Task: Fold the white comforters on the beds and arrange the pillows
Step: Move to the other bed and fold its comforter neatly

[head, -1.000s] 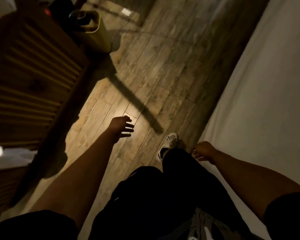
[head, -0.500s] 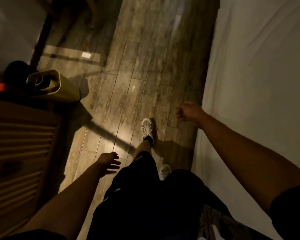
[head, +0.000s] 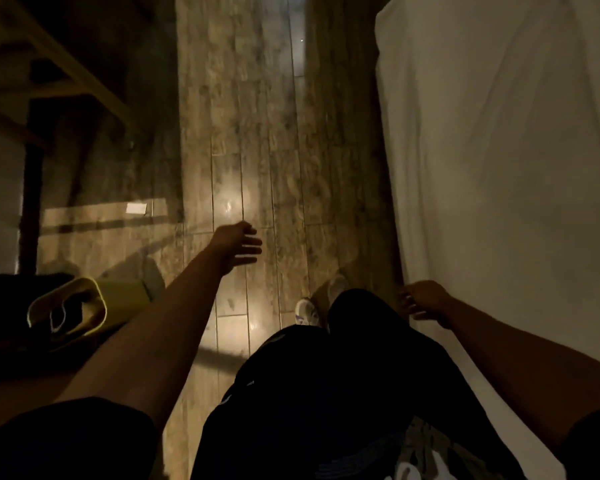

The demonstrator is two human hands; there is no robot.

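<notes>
Presently, as I read it:
- Bed (head: pixel 499 168): white cover, along my right, long axis running ahead.
- Right hand (head: pixel 425 301): nearer, at the bed's edge; fingers curled, pinching nothing I can see.
- Left hand (head: pixel 238 244): over floor (head: pixel 257 116), fingers spread, empty.
- Pillows: unseen.

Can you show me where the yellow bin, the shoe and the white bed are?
yellow bin (head: pixel 116 299), head view, on its side wall.
shoe (head: pixel 307 311), head view, on its toe.
white bed (head: pixel 499 168), head view, on the sheet.
</notes>
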